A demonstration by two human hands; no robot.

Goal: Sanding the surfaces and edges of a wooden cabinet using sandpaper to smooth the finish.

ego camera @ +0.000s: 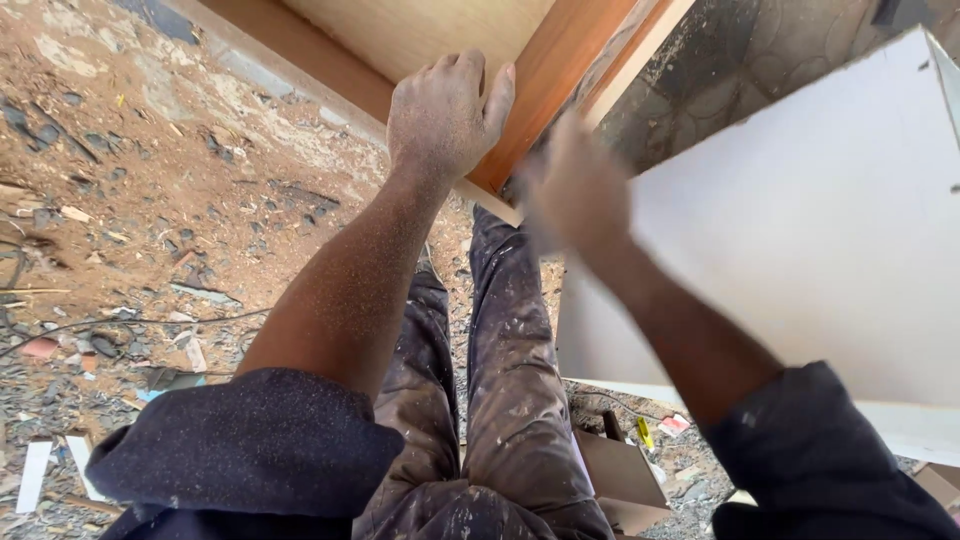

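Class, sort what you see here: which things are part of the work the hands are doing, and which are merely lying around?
In the work:
left hand gripping the brown board edge
right hand, blurred, at the same edge

Lying about:
white panel
wood scraps on the dirt ground
cardboard box

You get bright, even daylight here, soft and without hard shadows. Your left hand (445,115) is sharp, every speck of dust on it showing. Just right of it, your right hand (578,190) smears with motion blur. Further right of the left hand, the white panel (800,230) nearly washes out. Edges bend slightly.
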